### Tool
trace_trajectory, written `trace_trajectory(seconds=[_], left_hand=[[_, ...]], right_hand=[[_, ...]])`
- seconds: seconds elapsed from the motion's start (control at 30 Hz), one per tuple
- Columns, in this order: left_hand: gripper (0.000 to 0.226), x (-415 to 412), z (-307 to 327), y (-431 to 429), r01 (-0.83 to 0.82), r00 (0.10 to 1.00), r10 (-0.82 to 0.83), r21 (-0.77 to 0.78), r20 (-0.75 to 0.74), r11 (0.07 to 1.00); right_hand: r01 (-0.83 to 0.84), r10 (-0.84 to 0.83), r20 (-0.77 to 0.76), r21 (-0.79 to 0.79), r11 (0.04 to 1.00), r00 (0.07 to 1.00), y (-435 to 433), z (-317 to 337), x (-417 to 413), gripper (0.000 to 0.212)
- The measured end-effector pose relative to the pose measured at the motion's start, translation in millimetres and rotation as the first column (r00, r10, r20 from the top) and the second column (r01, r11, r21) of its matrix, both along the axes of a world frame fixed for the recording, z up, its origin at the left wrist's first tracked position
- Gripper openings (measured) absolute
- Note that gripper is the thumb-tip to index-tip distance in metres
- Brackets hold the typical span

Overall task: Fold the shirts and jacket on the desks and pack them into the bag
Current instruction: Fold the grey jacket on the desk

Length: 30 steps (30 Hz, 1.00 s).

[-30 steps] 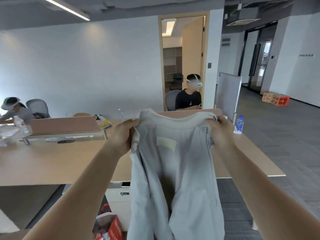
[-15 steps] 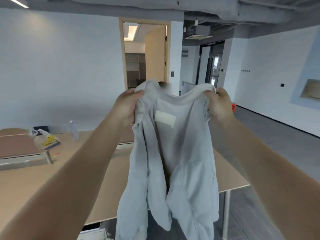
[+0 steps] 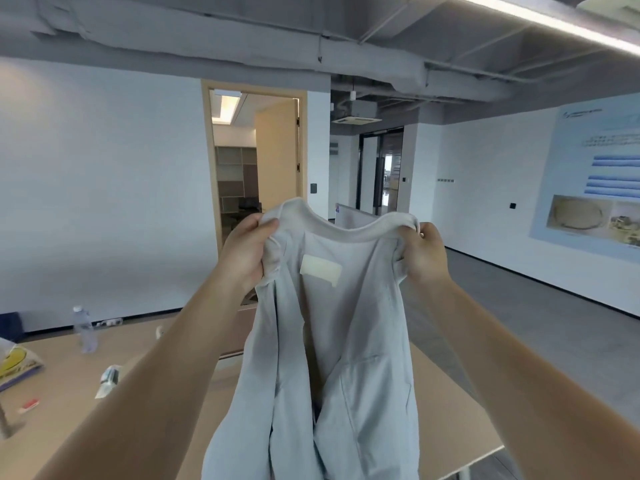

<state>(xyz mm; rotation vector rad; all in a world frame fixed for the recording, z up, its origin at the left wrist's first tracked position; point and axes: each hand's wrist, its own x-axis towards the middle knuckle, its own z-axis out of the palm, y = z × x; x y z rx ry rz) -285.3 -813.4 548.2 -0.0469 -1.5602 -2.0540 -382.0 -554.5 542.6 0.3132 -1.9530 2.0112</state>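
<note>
Two hands are holding the grey jacket [image 3: 346,341] up in the air above the desk [image 3: 450,427]: left hand [image 3: 247,251] is clutching one collar end, right hand [image 3: 424,252] is clutching the other, fingers [image 3: 272,224] partly buried in fabric. Jacket's lower part is running off the bottom edge. The bottle [image 3: 84,329] at left is showing blurred, its print unreadable.

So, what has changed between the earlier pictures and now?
The jacket has been lifted higher above the desk, and the view has swung to the right, so the seated person is out of sight. Nothing was let go: the left hand and right hand still grip the collar ends, and the jacket hangs open.
</note>
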Motion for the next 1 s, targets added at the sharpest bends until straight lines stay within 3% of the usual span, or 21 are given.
trace_trajectory(seconds=[0.23,0.4,0.53,0.7,1.0], left_hand=[[0.011,-63,-18,-44,-0.058,0.998,0.058,-0.027,0.017,0.998],[0.044,-134,-41,-88,0.011,0.999,-0.007,-0.114,0.036,0.993],[0.047,-190,-54,-110,-0.041,0.993,0.048,-0.065,0.105,0.997],[0.027,-232,-73,-130,-0.14,0.945,0.2,-0.23,0.26,0.963],[0.018,-236,-145,-139,-0.156,0.837,0.318,-0.363,0.445,0.919]], right_hand=[[-0.044,0.045,0.01,-0.06,0.997,0.999,-49,-28,-92,0.012],[-0.13,0.136,0.078,-0.072,0.989,0.988,-98,-56,-183,0.016],[-0.212,0.215,0.136,-0.04,0.977,0.967,-138,-73,-247,0.013],[-0.319,0.308,0.193,0.023,0.948,0.931,-167,-91,-303,0.01],[-0.45,0.381,0.266,0.287,0.846,0.885,-169,-143,-311,0.017]])
